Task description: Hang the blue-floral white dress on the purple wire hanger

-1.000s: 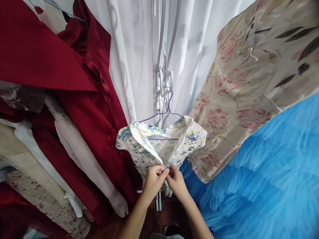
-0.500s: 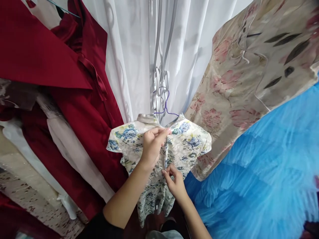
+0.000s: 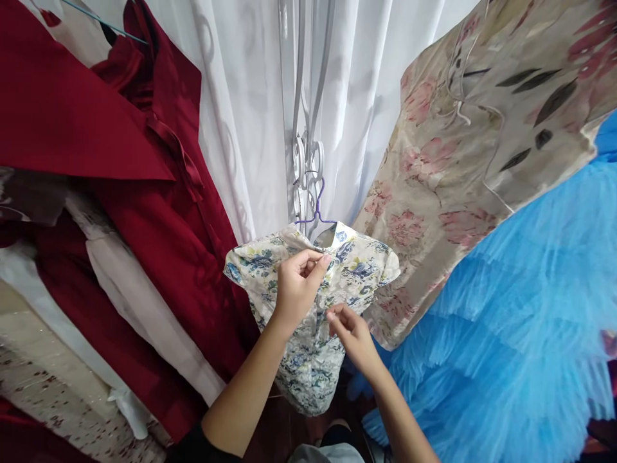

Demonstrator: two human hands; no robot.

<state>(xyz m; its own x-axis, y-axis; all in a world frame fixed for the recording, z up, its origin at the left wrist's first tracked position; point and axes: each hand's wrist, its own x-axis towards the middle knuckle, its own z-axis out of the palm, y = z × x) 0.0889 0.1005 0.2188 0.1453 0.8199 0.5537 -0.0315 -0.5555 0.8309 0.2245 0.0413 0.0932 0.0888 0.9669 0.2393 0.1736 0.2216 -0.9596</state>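
A small cream dress with a blue flower print (image 3: 359,270) hangs on a purple wire hanger (image 3: 315,209), hooked on white metal scrollwork (image 3: 306,154). My left hand (image 3: 295,289) is closed in a pinch on the dress's front near the collar. Below it, my right hand (image 3: 349,328) pinches the fabric's front edge lower down. The dress's front is closed between the two hands.
Dark red garments (image 3: 96,128) hang at the left over pale ones (image 3: 139,302). A beige dress with pink flowers (image 3: 463,167) hangs at the right, above a bright blue tulle skirt (image 3: 511,334). White sheer curtain (image 3: 241,116) lies behind.
The dress's front, open a second ago, is now closed. My left hand rose from the lower front to the collar; the right hand stays lower on the front edge.
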